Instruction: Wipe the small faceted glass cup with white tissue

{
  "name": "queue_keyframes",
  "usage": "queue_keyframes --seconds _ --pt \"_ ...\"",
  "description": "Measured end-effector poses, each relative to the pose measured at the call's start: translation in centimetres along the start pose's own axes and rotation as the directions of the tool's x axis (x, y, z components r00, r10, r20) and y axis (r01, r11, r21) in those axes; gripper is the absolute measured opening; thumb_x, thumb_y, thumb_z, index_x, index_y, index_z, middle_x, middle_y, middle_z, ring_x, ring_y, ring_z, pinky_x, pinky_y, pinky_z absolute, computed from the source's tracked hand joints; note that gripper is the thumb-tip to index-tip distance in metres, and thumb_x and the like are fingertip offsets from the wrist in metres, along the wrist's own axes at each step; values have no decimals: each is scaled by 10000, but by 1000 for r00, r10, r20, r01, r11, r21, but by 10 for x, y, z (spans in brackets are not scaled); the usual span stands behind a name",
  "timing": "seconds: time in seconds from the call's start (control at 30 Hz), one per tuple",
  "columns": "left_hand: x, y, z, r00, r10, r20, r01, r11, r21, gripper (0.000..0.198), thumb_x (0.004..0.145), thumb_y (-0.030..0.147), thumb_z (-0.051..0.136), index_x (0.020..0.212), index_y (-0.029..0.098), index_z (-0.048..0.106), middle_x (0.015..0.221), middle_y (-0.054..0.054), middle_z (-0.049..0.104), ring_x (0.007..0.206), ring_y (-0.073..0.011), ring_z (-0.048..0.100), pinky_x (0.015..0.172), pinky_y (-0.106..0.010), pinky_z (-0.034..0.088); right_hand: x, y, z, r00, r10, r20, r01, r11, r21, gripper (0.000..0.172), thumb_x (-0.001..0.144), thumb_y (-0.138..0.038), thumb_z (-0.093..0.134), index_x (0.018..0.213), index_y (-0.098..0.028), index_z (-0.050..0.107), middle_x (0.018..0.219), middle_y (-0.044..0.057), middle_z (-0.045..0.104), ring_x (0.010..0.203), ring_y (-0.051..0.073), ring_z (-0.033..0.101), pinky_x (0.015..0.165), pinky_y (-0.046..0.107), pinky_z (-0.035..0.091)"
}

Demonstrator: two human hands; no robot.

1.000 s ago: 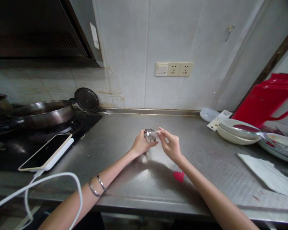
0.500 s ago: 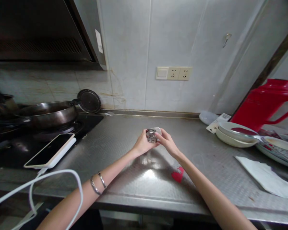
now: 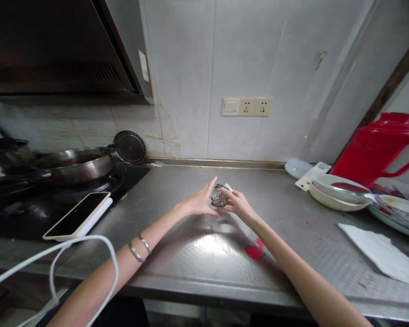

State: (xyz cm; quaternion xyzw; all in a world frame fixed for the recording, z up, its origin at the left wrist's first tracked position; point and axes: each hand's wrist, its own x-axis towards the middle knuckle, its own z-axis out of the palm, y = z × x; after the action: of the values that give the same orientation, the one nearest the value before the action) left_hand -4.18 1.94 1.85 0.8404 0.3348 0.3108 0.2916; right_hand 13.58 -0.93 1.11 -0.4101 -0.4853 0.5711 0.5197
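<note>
A small, dark, see-through glass-like container (image 3: pixel 218 196) is between my hands, over the middle of the steel counter. My right hand (image 3: pixel 237 204) grips its right side, fingers bent over the rim. A bit of white tissue or paper (image 3: pixel 228 187) shows at those fingertips. My left hand (image 3: pixel 200 200) is open to the left of the container, thumb and fingers spread around it; I cannot tell whether it touches. Two silvery bracelets (image 3: pixel 139 248) circle my left forearm. The container's underside is hidden.
A phone (image 3: pixel 78 215) with a white cable lies by the stove's edge, near a steel pan (image 3: pixel 78 165). To the right are stacked bowls (image 3: pixel 337 193), a red thermos jug (image 3: pixel 378 145) and a white tissue sheet (image 3: pixel 378 252). A red patch (image 3: pixel 255 250) marks the counter (image 3: pixel 177 268).
My left hand has loosened from the container and spread its fingers, shifting a little left. The container has turned in my right hand. The view has shifted slightly.
</note>
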Motion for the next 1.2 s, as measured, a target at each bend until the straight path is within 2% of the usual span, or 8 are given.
queue_keyframes --seconds 0.2,0.37,0.47,0.57,0.67,0.87,1.0,1.2 --pt "8 -3 9 990 138 -40 -140 988 -61 1017 478 319 860 1356 214 358 1302 -140 520 1163 -290 535 993 -427 409 1 1 1 999 32 -6 -31 998 45 401 783 -522 604 884 -137 647 803 107 715 649 216 683 471 288 554" --pt "5 -11 17 989 106 -98 -120 981 -153 947 504 321 859 1300 217 358 1207 -123 575 1070 -255 585 918 -378 454 8 4 -8 996 39 -84 -45 996 -79 458 783 -596 546 820 -147 629 571 32 635 474 173 616 486 311 553" --pt "0 -13 20 993 69 -95 -87 976 -202 947 516 316 854 1303 226 335 1214 -122 571 1038 -240 601 895 -359 465 12 6 -14 981 -147 -123 101 941 -324 453 752 -593 570 695 -145 611 526 2 565 455 148 564 431 252 483" --pt "-4 -12 22 995 58 -85 -72 983 -169 929 516 306 851 1291 218 345 1226 -123 561 1032 -242 602 905 -362 458 11 3 -17 882 -458 -110 311 740 -596 505 787 -588 524 556 -142 563 492 -19 470 489 107 482 432 186 371" --pt "-5 -10 25 997 17 -80 -27 993 -115 937 506 305 850 1288 205 343 1218 -124 561 1021 -250 603 913 -382 451 7 -1 -16 800 -597 -66 401 613 -680 498 837 -543 494 575 -133 598 498 -28 457 517 98 454 470 186 337" --pt "-5 -8 30 993 -29 -117 13 990 -139 929 514 280 835 1293 209 336 1135 -81 606 974 -235 615 872 -373 468 -5 -3 -2 823 -557 113 496 606 -622 418 903 -474 431 875 -181 729 782 37 721 744 212 653 653 288 506" --pt "-5 -5 30 983 -10 -183 -15 991 -134 902 515 281 835 1273 194 355 1156 -97 603 984 -234 611 863 -365 472 -11 -3 2 740 -627 244 625 506 -595 343 930 -381 426 1116 -241 678 1169 52 670 1121 243 604 970 405 466" --pt "-1 -7 30 974 -46 -222 -11 968 -249 844 567 302 817 1249 199 331 1194 -114 594 1018 -223 608 879 -350 472 -18 -9 1 645 -675 359 735 418 -534 305 926 -293 458 1152 -252 659 1212 47 644 1191 229 557 1049 440 410"
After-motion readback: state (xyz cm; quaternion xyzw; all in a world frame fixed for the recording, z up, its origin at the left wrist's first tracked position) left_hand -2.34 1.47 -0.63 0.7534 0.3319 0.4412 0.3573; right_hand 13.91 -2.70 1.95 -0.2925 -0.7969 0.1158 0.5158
